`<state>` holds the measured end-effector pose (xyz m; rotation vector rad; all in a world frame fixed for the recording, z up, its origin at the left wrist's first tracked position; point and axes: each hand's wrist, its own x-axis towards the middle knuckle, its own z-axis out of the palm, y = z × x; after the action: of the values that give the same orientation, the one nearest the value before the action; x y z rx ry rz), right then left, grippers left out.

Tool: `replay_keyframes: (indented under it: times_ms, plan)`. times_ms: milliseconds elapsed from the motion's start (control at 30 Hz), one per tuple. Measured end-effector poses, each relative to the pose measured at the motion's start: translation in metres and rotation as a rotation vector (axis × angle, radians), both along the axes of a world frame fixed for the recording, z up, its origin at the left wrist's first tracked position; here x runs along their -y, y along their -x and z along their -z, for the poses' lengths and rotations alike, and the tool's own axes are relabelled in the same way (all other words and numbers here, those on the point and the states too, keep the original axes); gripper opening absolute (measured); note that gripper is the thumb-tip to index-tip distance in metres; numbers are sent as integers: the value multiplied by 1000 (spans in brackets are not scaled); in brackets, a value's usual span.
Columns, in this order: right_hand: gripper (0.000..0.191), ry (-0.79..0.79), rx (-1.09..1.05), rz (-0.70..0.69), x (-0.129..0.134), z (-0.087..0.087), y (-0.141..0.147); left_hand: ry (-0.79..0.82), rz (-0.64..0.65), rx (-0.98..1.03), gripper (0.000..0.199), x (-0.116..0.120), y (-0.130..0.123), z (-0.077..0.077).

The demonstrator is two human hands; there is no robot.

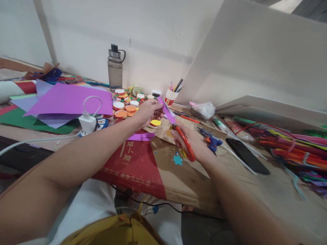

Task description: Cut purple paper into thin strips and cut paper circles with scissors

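My left hand (152,111) pinches a narrow purple paper strip (167,111) above the middle of the table. Red-handled scissors (186,143) are in my right hand (187,137), their blades up at the lower end of the strip. Another purple strip (141,136) lies on the red and brown cardboard (143,170) below my left wrist. A blue star-like paper piece (177,160) lies on the cardboard under my right hand. Just below my left hand is a yellow disc (155,123).
Purple sheets (68,100) and a white plug (87,122) are at the left. Behind stand a bottle (115,71) and a cup of pens (170,96). Rightward are a blue glue gun (213,143), a black phone (247,156) and colourful pipe cleaners (293,146).
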<state>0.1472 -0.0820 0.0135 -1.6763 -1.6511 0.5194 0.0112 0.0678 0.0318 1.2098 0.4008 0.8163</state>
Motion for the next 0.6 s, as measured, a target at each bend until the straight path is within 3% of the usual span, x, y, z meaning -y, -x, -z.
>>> replay_keyframes:
  times_ms: [200, 600]
  plan:
    - [33, -62, 33, 53, -2, 4, 0, 2, 18, -9, 22, 2, 0, -2]
    - [26, -79, 72, 94, -1, 1, 3, 9, 31, -2, 23, 1, 1, -3]
